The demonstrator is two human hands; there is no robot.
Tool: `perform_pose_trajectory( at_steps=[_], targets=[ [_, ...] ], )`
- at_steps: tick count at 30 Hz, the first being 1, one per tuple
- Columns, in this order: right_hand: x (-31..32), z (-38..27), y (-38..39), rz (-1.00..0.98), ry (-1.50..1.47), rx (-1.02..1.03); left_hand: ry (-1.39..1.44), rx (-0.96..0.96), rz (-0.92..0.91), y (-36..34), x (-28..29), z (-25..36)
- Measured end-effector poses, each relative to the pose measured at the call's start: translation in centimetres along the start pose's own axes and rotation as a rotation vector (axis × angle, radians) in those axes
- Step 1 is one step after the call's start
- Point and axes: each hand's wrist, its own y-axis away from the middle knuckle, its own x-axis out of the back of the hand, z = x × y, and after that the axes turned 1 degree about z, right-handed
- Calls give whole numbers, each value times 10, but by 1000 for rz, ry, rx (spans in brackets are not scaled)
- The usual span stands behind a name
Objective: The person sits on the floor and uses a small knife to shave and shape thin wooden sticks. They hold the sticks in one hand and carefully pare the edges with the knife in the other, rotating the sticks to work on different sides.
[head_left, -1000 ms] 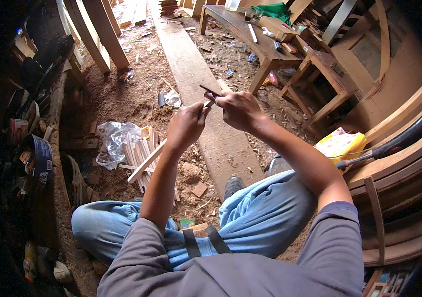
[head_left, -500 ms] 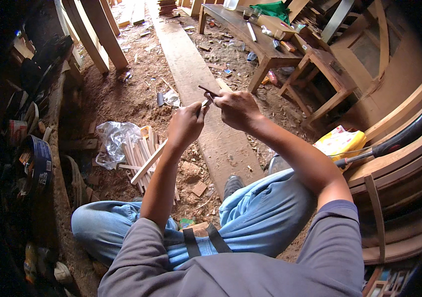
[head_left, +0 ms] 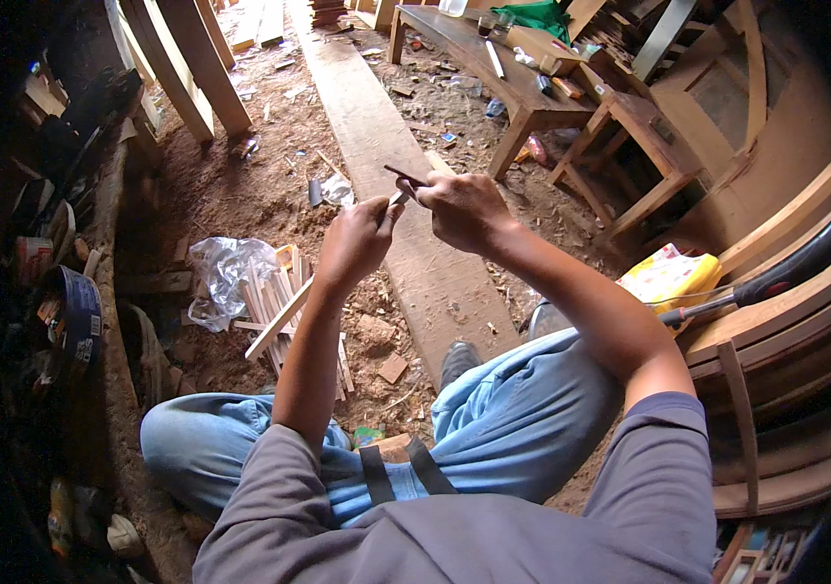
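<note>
My left hand [head_left: 359, 237] is closed around a thin pale wooden strip [head_left: 279, 319]. The strip runs back beneath my left forearm, and its far end shows at my fingertips. Just right of it, my right hand [head_left: 466, 206] grips a narrow, dark, blade-like tool [head_left: 406, 176] that juts out to the left past the knuckles. Its handle is hidden in my fist. Tool and strip end meet or nearly meet between the hands; whether they touch I cannot tell. Both hands are above a long wooden plank [head_left: 367, 127].
A pile of thin strips [head_left: 261, 292] lies on the dirt floor beside a clear plastic bag [head_left: 225, 277]. A wooden bench [head_left: 474, 60] and a stool [head_left: 644, 146] stand at far right. On the right are a yellow packet [head_left: 678, 280] and a black-handled tool [head_left: 790, 268]. A blue tub [head_left: 79, 311] sits at left.
My left hand has shifted slightly left with the wooden strip, whose near end has swung left too. The right hand and dark tool have moved a little up and left.
</note>
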Motion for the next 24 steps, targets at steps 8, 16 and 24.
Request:
perform_pose_trajectory(
  at_steps=[8, 16, 24],
  targets=[
    [-3, 4, 2, -22, 7, -7, -54, -27, 20, 3, -4, 5],
    [-2, 5, 2, -49, 11, -21, -84, -1, 9, 3, -4, 10],
    [3, 3, 0, 1, -35, -20, 36, -32, 106, 0, -14, 1]
  ],
)
